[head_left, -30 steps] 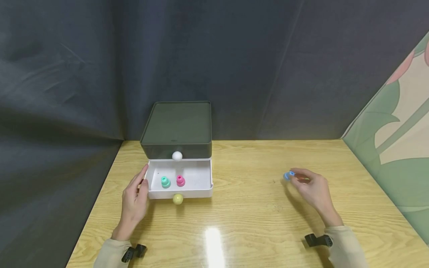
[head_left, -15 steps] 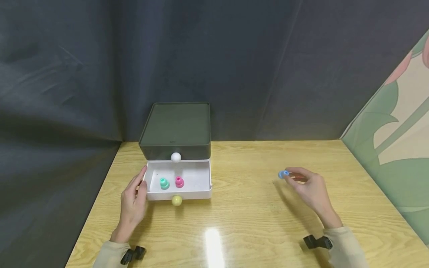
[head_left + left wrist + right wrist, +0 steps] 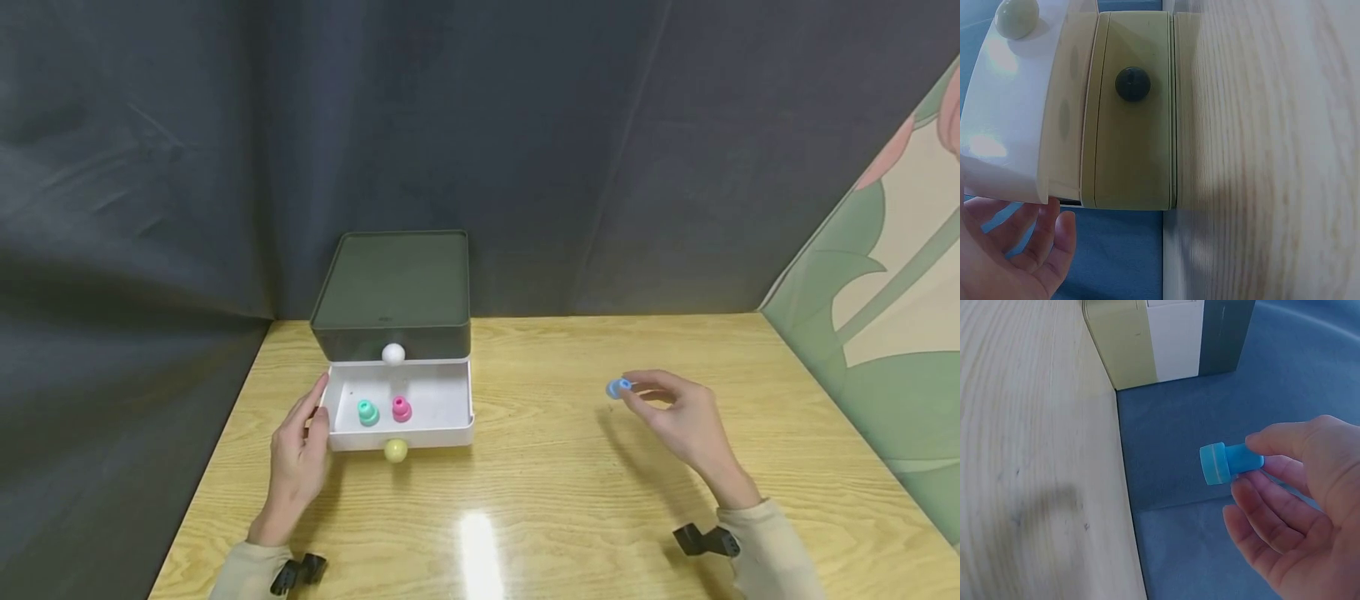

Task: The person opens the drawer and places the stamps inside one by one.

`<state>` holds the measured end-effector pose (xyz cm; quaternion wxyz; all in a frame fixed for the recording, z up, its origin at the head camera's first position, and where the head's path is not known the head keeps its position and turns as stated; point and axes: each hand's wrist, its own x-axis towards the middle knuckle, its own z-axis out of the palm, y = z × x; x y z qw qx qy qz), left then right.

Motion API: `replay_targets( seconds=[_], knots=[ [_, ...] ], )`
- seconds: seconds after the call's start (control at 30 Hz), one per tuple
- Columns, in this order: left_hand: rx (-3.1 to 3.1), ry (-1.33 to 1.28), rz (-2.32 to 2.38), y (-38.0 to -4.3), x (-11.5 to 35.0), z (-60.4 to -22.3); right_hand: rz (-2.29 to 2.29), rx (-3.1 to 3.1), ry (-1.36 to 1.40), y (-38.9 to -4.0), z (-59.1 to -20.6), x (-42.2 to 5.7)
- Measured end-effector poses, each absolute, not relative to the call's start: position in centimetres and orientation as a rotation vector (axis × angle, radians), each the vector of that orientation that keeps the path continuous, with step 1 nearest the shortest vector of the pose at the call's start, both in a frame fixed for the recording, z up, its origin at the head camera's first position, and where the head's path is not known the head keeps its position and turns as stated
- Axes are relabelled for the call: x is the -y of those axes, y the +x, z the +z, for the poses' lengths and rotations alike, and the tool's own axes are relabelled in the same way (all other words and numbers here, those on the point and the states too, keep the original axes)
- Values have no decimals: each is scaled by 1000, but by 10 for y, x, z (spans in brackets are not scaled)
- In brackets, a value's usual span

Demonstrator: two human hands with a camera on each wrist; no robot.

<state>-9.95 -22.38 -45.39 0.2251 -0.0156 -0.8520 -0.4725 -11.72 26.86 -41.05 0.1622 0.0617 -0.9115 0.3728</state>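
Note:
My right hand [image 3: 678,412] pinches a small blue stepped plug-shaped piece [image 3: 615,388] between thumb and fingers, above the right part of the table. In the right wrist view, the wide ribbed end of the blue piece [image 3: 1214,464] points away from the hand. At the left, my left hand [image 3: 296,458] touches the side of a pulled-out white drawer [image 3: 442,437], its fingers loosely bent, thumb near the front corner. Inside the drawer stand a green piece [image 3: 367,412] and a pink piece [image 3: 401,409] of like shape.
Above the white drawer is a dark grey top drawer [image 3: 345,342] with a white knob [image 3: 393,355]. The white drawer has a yellow knob [image 3: 396,451]. Below it, a beige drawer [image 3: 1132,150] with a dark knob [image 3: 1133,84] is shut. Dark cloth [image 3: 525,167] hangs behind the wooden table [image 3: 540,500].
My right hand has moved left with the blue piece, toward the drawer. The left hand stays at the drawer's side. The head view has shifted slightly.

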Motion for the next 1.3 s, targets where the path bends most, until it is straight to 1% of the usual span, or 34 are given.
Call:
replay_targets(
  seconds=[0.93,1.3],
  knots=[
    [2347,-48,-1310,-100,224,-455,1142,2618,329,-123,-394,-220],
    [2333,-63,-1315,-100,224,-456,1170,2580,439,-128,-388,-198]
  ],
)
